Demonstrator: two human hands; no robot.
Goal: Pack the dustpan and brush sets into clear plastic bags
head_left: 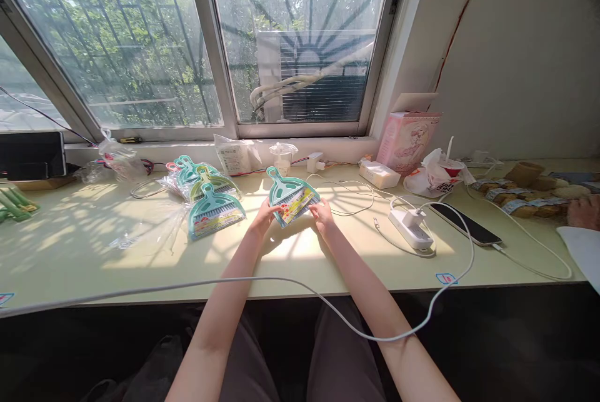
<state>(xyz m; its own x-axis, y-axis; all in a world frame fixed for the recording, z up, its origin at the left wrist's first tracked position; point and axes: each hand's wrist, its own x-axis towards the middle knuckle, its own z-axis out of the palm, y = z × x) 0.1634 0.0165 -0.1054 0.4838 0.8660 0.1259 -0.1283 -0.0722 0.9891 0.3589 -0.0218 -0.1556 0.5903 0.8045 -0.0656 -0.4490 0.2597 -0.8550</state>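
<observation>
A small teal dustpan and brush set [291,200] with a yellow printed label is held up just above the table, tilted, its handle towards the window. My left hand [265,216] grips its left lower edge, and my right hand [322,213] pinches the right corner. To the left lie several similar dustpan sets: a teal one [216,211] in front, a yellow-green one [206,178] behind it and another teal one [188,168] further back. Clear plastic wrapping [149,227] is spread beside them.
A white cable [300,286] loops across my right forearm. On the right are a power strip [410,228], a phone [466,224], a pink box [409,139] and a white bag [434,175]. Another person's hand [584,211] shows at the far right. A plastic cup [282,158] stands near the window.
</observation>
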